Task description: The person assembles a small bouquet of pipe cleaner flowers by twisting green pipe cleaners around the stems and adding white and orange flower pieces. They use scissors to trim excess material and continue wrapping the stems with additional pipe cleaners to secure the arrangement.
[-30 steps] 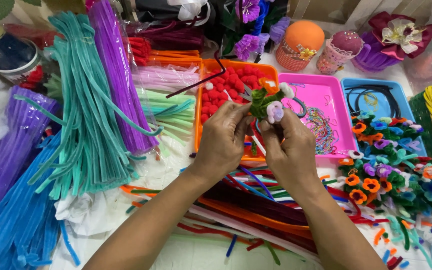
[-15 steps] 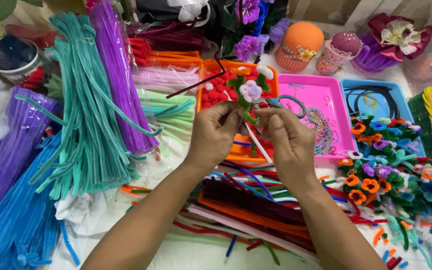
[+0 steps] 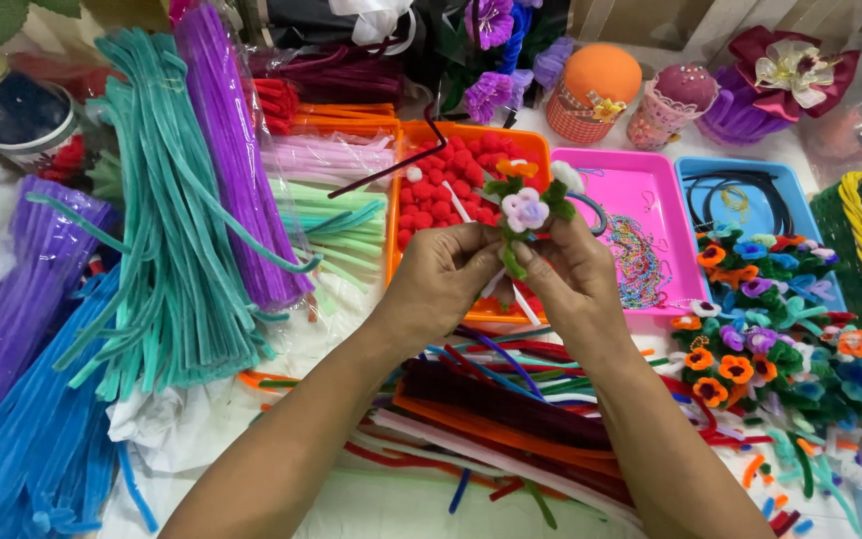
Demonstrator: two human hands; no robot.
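My left hand point(image 3: 443, 277) and my right hand point(image 3: 573, 277) meet over the front edge of an orange tray point(image 3: 401, 200) filled with red pompoms. Together they pinch a small pipe-cleaner flower bunch point(image 3: 527, 208): a lilac bloom, an orange one, a white one and green leaves, with a green stem running down between my fingers. Both hands grip it from opposite sides, fingertips closed on the stem and leaves. A white strip hangs below my fingers.
Bundles of teal point(image 3: 167, 250), purple point(image 3: 236, 150) and blue point(image 3: 32, 439) pipe cleaners lie at the left. A pink tray point(image 3: 670, 190), a blue tray point(image 3: 800, 210) and a pile of finished small flowers point(image 3: 770, 329) sit at the right. Loose mixed pipe cleaners point(image 3: 501, 419) lie under my wrists.
The flower bunch and both hands shifted slightly left and up over the orange tray, and the bunch was turned so the lilac bloom faces me.
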